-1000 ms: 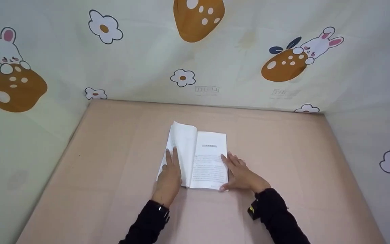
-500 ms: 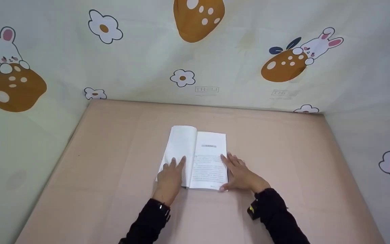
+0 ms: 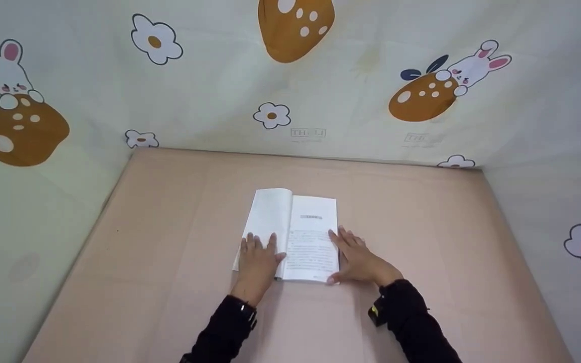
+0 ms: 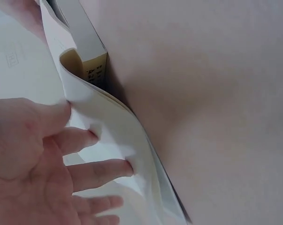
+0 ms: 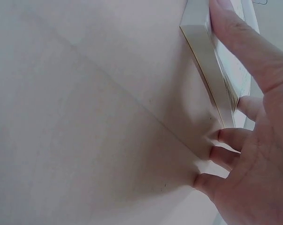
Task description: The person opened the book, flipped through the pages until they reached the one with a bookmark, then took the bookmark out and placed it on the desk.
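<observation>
An open book (image 3: 312, 247) lies on the table, with printed lines and a small grey heading on its right page. Its left page (image 3: 270, 212) is blank white and curves up toward the spine. My left hand (image 3: 257, 264) rests spread on the lower part of that page, thumb near the spine. In the left wrist view, the fingertips press the bowed white page (image 4: 108, 117). At the book's right edge, my right hand (image 3: 363, 262) has its thumb and index finger on the page margin. The right wrist view shows its other fingers (image 5: 225, 157) touching the table beside the thick page block (image 5: 204, 51).
A light brown covered table (image 3: 421, 227) extends around the book. Pale cloth walls (image 3: 351, 85) printed with rabbits, flowers and orange fruit stand behind it and at both sides. Dark sleeves (image 3: 225, 327) cover both forearms.
The raised left leaf has come down flat onto the left side. My left hand has shifted slightly right, its thumb now spread toward the spine. The right hand has stayed in place.
</observation>
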A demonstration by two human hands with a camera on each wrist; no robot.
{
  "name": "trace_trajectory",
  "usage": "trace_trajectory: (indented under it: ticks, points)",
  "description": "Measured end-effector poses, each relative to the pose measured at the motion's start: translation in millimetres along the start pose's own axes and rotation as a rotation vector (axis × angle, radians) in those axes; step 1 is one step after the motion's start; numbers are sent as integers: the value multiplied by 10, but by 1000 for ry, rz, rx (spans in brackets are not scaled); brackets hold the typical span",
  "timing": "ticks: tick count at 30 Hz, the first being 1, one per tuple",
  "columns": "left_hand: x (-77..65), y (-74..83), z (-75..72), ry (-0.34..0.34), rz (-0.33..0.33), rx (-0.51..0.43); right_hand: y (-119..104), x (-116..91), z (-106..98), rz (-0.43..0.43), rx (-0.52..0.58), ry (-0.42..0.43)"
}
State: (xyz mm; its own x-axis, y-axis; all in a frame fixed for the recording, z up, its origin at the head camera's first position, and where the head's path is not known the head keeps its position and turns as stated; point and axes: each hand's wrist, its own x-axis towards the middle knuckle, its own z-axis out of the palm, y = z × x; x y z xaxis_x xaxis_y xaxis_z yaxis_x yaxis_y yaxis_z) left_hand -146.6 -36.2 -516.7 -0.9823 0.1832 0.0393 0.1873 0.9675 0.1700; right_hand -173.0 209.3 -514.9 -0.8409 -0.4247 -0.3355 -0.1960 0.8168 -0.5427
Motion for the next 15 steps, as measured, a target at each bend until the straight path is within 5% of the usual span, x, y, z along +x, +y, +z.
trace_trajectory:
  ticks: [6, 15]
  points:
    - [10, 42, 39, 6, -33, -5, 24, -1, -6, -21, -4, -2]
    - [12, 148, 72, 20, -42, 168, 51, 9, -8, -36, 25, -19]
